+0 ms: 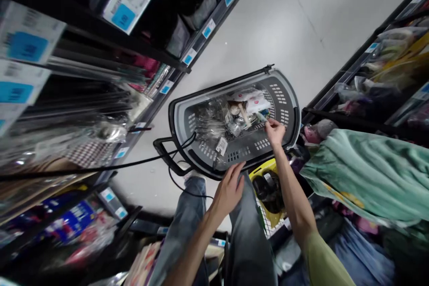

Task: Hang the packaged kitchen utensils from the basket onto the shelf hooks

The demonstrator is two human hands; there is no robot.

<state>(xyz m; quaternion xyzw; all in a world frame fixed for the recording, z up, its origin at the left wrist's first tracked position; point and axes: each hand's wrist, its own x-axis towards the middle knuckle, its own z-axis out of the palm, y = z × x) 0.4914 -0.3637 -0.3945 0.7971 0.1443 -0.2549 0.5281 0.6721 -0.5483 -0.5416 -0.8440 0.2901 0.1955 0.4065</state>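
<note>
A grey shopping basket (291,94) with a black rim stands on the floor in front of my legs. Inside it lie clear plastic-wrapped goods (211,127), a white bag with red marks (253,100) and a wooden-looking stick (244,115). My right hand (275,133) reaches over the basket's right end, fingers pinched on a small pale item (262,117) whose kind I cannot make out. Just outside the near rim is my left hand (231,190), its fingers stretched out, holding nothing; whether it touches the rim I cannot tell.
Store shelves (174,71) with price tags run along the left. At right hang a green cloth (372,174) and bagged goods (365,89). A yellow-rimmed container (276,219) with dark items sits by my right leg. A black cord (100,167) crosses to the basket handle (164,149).
</note>
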